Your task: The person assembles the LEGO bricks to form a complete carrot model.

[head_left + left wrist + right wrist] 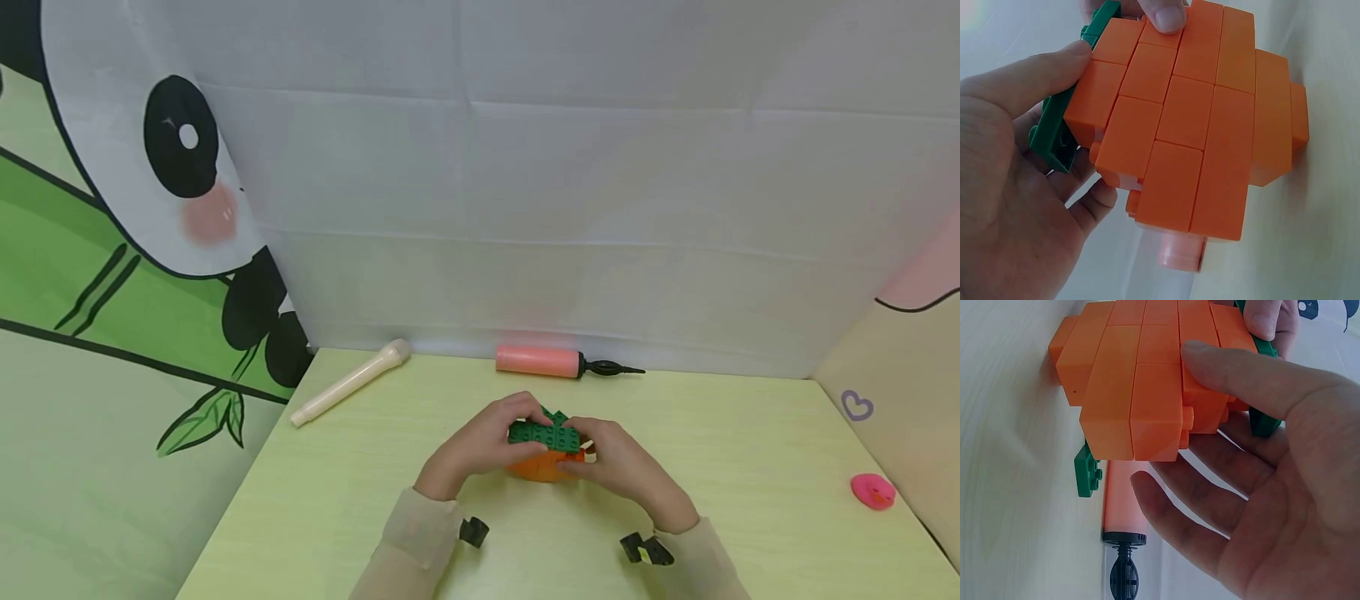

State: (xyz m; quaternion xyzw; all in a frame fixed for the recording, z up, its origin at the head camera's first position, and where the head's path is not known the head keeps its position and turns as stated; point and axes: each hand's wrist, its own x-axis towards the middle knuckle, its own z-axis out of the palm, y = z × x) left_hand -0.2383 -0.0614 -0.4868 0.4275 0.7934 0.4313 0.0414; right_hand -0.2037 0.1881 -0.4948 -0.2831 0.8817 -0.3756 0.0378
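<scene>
On the table in the head view, both hands hold a rounded model of orange toy bricks (542, 472), topped by green bricks (551, 437). My left hand (483, 437) is at its left side; the left wrist view shows the thumb at the edge where a green brick (1060, 125) meets the orange ones, with fingers behind. My right hand (626, 468) grips the right side, its thumb (1210, 362) on an orange face and its fingers reaching round behind. A separate small green brick (1088, 472) shows past the model in the right wrist view.
Behind the hands lies a pink hand pump (536, 361) with a black nozzle. A pale stick with a rounded end (352, 385) lies at the back left. A small pink toy (872, 492) sits near the right edge. White sheeting (525, 183) stands along the back.
</scene>
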